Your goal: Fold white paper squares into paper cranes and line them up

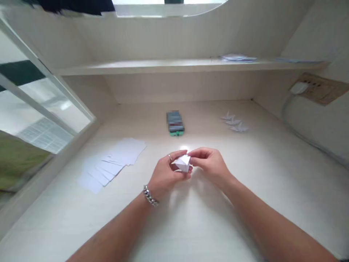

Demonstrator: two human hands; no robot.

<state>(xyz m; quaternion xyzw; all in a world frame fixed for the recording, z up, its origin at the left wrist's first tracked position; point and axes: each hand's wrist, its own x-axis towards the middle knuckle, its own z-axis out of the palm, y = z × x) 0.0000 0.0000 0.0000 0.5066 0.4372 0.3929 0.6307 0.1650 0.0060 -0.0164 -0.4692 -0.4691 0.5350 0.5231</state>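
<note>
A small piece of folded white paper (182, 163) is between my two hands, above the middle of the desk. My left hand (169, 170) grips it from the left, with the fingers behind it and the thumb below. My right hand (209, 162) pinches its right edge between thumb and fingers. Part of the paper is hidden by the fingers. Several folded paper cranes (233, 122) lie grouped at the back right of the desk. To the left, white paper sheets (117, 160) are spread in an overlapping fan.
A phone-like object with a blurred face and green end (175, 123) lies behind my hands. Above the desk runs a shelf (163, 68) with a paper stack (237, 58). A plug (299, 87) with a grey cable sits in the right wall socket. A window frame borders the left side.
</note>
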